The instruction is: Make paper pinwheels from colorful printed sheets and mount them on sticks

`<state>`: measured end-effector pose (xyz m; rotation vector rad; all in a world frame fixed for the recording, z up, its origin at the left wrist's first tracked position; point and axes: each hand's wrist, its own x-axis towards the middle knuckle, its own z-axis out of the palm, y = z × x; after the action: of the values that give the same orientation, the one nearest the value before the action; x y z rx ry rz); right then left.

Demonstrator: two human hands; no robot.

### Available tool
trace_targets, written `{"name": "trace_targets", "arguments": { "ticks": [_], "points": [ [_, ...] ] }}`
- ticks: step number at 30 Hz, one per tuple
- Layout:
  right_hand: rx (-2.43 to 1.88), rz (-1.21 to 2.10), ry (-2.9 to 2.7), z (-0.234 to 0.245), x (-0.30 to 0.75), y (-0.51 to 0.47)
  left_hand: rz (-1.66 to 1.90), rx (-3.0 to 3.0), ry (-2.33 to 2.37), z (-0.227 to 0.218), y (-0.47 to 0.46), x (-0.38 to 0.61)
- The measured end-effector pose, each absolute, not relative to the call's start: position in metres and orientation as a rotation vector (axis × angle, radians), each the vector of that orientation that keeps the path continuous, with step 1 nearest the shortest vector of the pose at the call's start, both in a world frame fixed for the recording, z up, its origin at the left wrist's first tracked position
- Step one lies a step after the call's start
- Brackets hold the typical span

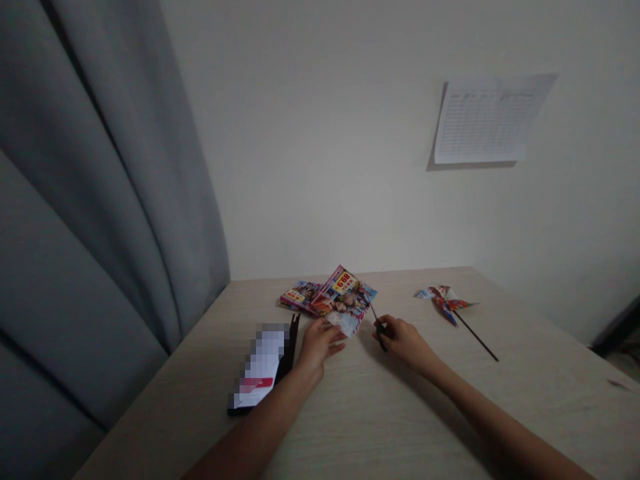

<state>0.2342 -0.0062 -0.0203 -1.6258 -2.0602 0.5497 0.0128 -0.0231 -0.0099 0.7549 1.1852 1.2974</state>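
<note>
My left hand (320, 343) pinches the near edge of a glossy, colourful printed sheet (345, 300), which is lifted slightly off the table. My right hand (400, 340) grips a slim black pair of scissors (379, 327), with the blade reaching up to the sheet's right edge. A smaller printed leaflet (300, 297) lies behind the sheet, partly under it. To the right of my right hand lies a paper pinwheel (444, 301) on a thin black stick (475, 337).
A phone (260, 367) with a pixelated screen lies beside my left hand, with a black object (291, 343) along its edge. The light wooden table (400, 400) meets a white wall, where a printed paper sheet (487, 119) hangs. A grey curtain (100, 200) hangs at left.
</note>
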Motion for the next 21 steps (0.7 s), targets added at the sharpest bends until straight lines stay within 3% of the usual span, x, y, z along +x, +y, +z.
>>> {"name": "trace_targets", "arguments": {
  "ticks": [15,21],
  "points": [
    [-1.393,1.141,-1.791,-0.014,0.228,-0.038,1.379,0.616,1.147,-0.015,-0.028,0.03],
    [-1.299,1.187,-1.783,-0.022,0.224,-0.045,1.382,0.666,1.049,-0.019,-0.033,0.026]
  ]
}}
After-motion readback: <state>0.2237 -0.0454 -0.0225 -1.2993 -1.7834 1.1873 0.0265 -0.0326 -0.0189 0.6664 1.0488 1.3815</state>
